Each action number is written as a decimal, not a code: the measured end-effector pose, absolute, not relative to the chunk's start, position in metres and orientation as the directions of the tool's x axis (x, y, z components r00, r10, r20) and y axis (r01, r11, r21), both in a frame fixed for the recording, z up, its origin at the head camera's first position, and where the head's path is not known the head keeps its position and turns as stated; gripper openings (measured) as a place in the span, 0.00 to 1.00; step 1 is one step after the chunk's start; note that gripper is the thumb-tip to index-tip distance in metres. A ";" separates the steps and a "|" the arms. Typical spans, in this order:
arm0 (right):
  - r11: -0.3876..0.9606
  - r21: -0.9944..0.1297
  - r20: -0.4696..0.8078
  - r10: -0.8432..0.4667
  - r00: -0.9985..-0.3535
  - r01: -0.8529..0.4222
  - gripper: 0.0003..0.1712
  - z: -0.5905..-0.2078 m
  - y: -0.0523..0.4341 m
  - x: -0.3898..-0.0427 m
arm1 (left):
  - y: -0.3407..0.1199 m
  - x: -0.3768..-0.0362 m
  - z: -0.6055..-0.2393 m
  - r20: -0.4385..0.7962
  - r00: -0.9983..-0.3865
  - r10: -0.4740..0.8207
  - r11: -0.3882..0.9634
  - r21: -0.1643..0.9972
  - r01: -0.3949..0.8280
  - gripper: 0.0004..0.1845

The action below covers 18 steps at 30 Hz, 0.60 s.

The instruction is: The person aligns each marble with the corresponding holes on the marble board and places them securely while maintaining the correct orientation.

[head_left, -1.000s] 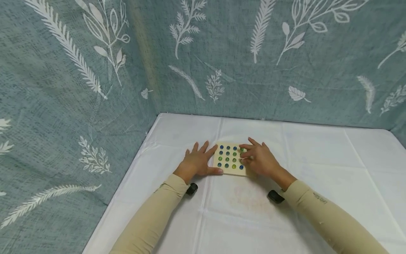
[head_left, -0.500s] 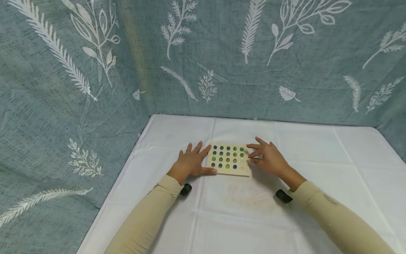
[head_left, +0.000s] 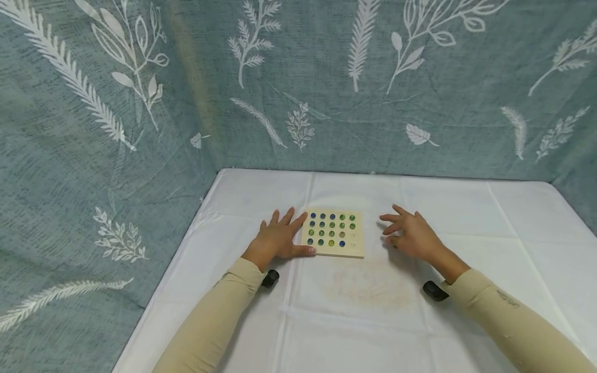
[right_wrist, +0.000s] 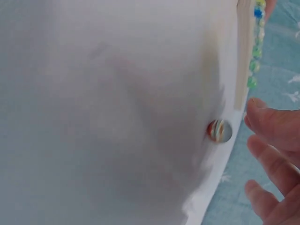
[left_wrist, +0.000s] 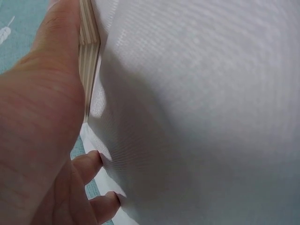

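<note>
A light wooden board (head_left: 335,250) lies flat on the white table, bearing rows of blue and green glass marbles (head_left: 332,225). Two round hollows at the lower end of its right column hold no such colored marble. My left hand (head_left: 276,240) rests at the board's left side with fingers spread, thumb at the near corner and index finger at the far one. Off to the right of the board, my right hand (head_left: 414,237) hovers low with fingers loosely bent. Beside its fingertips in the right wrist view is a single marble (right_wrist: 220,131) with red and white swirls, apart from the fingers.
A white cloth (head_left: 354,331) with fold creases covers the table. Green-blue curtains (head_left: 326,129) with white leaf prints stand behind it and on the left. A black wrist device (head_left: 435,291) sits under the right wrist, another (head_left: 270,278) under the left.
My right hand has moved right, from over the board's right column to beyond its edge, uncovering that column. The left hand keeps its place at the board. The head view has shifted slightly.
</note>
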State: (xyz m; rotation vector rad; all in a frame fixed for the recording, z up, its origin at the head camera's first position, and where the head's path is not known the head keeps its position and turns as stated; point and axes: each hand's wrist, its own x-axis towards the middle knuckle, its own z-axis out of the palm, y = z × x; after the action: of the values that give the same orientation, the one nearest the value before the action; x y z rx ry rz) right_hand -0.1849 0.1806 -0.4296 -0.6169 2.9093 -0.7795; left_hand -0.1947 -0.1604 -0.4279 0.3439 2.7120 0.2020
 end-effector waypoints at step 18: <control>0.794 -0.499 -0.003 -0.402 -0.916 -0.347 0.01 -0.436 0.205 -0.178 | -0.160 -0.193 -0.426 -0.364 -0.893 0.266 0.960 0.190 0.208 0.56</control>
State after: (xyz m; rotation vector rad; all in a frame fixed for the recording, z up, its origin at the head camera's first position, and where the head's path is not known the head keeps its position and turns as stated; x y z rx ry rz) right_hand -0.1780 0.2049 -0.4358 -0.6012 2.8715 -0.7666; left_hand -0.1928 -0.1602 -0.4262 0.3421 2.7162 0.2042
